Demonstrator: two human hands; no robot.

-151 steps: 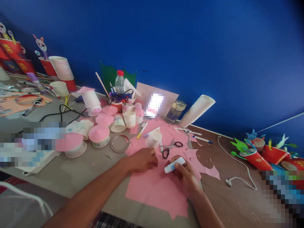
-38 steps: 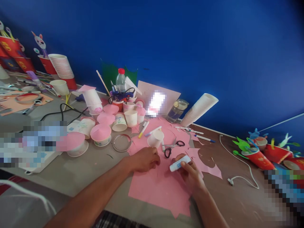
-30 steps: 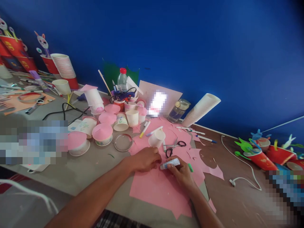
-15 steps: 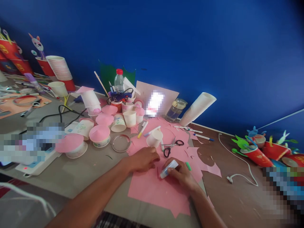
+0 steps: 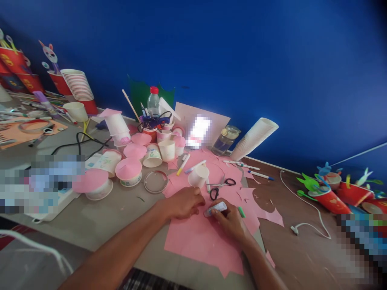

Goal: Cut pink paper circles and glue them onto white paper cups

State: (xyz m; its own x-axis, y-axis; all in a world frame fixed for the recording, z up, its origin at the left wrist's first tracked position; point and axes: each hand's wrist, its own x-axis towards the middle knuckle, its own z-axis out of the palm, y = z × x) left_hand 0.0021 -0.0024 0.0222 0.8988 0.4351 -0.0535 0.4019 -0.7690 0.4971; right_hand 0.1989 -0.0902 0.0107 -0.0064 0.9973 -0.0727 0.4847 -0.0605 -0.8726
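My right hand (image 5: 231, 221) is closed around a small whitish glue stick (image 5: 217, 209), tilted low over a sheet of pink paper (image 5: 196, 241). My left hand (image 5: 186, 203) lies on the same paper just left of it, its fingers curled and pressed down against the sheet; its fingertips are partly hidden. A white paper cup (image 5: 198, 176) stands tilted just beyond my left hand. Black-handled scissors (image 5: 222, 184) lie open on the pink paper past my right hand. A green marker end (image 5: 241, 212) sticks out beside my right hand.
Paper cups with pink cone lids (image 5: 128, 169) stand on the left, near a tape ring (image 5: 156, 182). Behind are a glass jar (image 5: 226, 141) and a leaning cup stack (image 5: 255, 137). A white cable (image 5: 305, 201) and red decorated cups (image 5: 329, 199) are at right.
The glue stick has turned flatter and risen slightly in my right hand. My left hand stays nearly in place, and the whole view has shifted a little.
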